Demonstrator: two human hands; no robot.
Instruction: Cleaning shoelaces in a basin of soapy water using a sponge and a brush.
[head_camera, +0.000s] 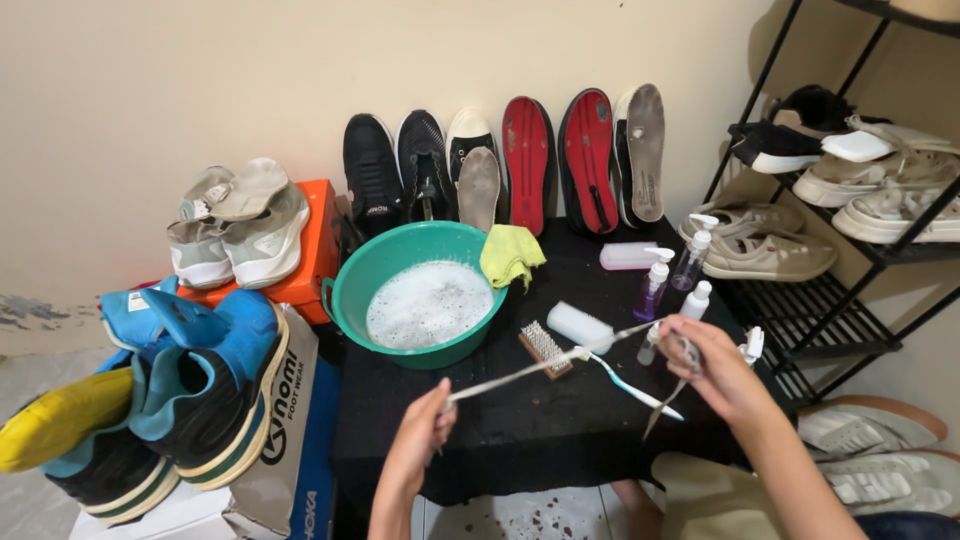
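My left hand (425, 432) pinches one end of a flat grey-white shoelace (545, 362) and pulls it taut. My right hand (712, 365) grips the other end, with the loose tail hanging down from it. The lace stretches over a black cloth-covered table (520, 420). Under the lace lie a scrub brush (545, 348) with white bristles, a white block-shaped brush (580, 326) and a blue-white toothbrush (635, 388). A green basin (350, 290) of soapy, foamy water stands at the table's back left, a yellow cloth (510, 254) draped over its rim.
Small spray and pump bottles (665, 285) stand beside my right hand. Shoes and insoles (530, 160) lean on the wall behind. Grey sneakers sit on an orange box (312, 255) at left, blue sneakers (200, 390) on shoe boxes below. A black metal rack (850, 260) with pale shoes stands right.
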